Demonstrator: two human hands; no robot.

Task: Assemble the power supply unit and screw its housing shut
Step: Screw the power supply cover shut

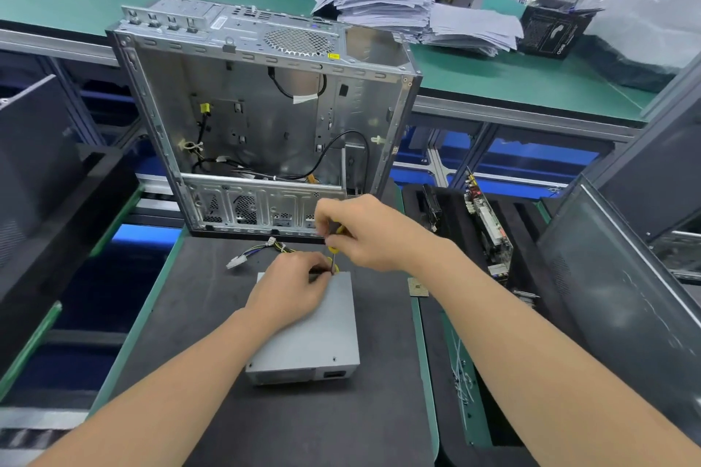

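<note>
Power supply unit (318,330) x1 | screwdriver (333,249) x1 | left hand (292,288), right hand (364,235)

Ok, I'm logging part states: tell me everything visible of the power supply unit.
The power supply unit is a plain grey sheet-metal box lying flat on the dark mat, before the open computer case. Small screws or holes dot the top's near edge; a dark socket shows on the near side. Yellow and black wires with white plugs lie just beyond its far end. The left hand rests on its far top; the right hand holds a yellow-handled screwdriver upright at its far right corner.
</note>
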